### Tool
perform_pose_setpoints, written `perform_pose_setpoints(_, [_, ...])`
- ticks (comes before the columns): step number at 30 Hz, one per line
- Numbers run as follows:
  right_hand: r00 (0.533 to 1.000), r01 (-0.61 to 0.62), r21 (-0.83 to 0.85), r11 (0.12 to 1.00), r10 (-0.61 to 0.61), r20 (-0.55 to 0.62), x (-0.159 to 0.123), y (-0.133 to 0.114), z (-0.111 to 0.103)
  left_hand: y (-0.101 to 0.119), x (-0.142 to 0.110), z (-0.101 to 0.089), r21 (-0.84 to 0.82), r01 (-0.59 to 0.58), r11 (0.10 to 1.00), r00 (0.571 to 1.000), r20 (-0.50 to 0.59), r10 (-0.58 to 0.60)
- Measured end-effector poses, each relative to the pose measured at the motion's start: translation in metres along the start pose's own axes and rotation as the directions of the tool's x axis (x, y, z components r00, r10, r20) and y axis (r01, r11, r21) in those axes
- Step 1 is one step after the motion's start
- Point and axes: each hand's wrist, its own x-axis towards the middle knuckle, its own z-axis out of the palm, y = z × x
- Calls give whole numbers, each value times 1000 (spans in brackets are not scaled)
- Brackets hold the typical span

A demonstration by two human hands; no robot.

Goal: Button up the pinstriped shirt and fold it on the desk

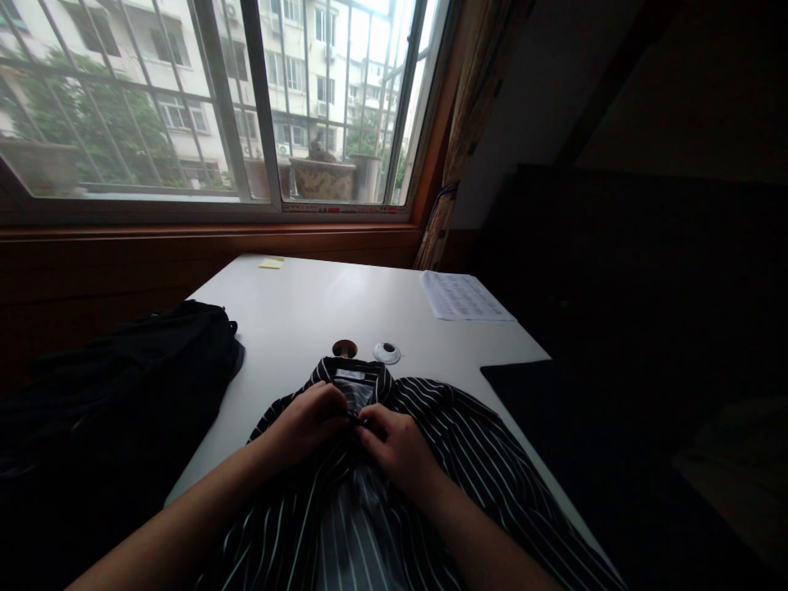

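A black shirt with white stripes (468,435) lies spread on the white table, its collar pointing away from me. Below the collar, the two front edges come together between my hands. My left hand (317,414) pinches the left front edge near the neck. Opposite it, my right hand (394,439) pinches the right front edge, fingertips almost touching those of the left. Whatever button or hole lies between the fingers is too small and dark to make out. Lower down, the front hangs apart and the greyish inside of the shirt shows.
Dark clothing (190,353) is heaped at the table's left side. Beyond the collar are a round hole (345,350) and a round cap (387,353). Printed sheets (465,295) lie at the back right, a yellow note (272,263) at the back left. A dark flat item (523,382) covers the right edge.
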Motion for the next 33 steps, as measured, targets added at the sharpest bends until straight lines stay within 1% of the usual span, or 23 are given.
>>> perform_pose_setpoints(4, [1000, 10, 37, 999, -10, 3, 0, 0, -1, 1, 0, -1, -11, -2, 1000, 1000, 11, 2])
perform_pose_setpoints(10, [1000, 24, 95, 995, -26, 17, 0, -1, -3, 2, 0, 0, 2, -8, 1000, 1000, -4, 8])
perform_pose_setpoints(14, [999, 35, 99, 995, -38, 29, 0, -1, -4, 0, 1, 1, 37, -1, 999, 1000, -10, 1])
perform_pose_setpoints(22, [999, 23, 133, 991, -29, 43, 0, -2, -4, -7, -1, 2, 53, 9, 999, 1000, 20, -11])
perform_pose_setpoints(33, [999, 2, 84, 996, -6, 44, -1, 0, -2, -2, 0, 1, 92, 8, 996, 1000, 15, -9])
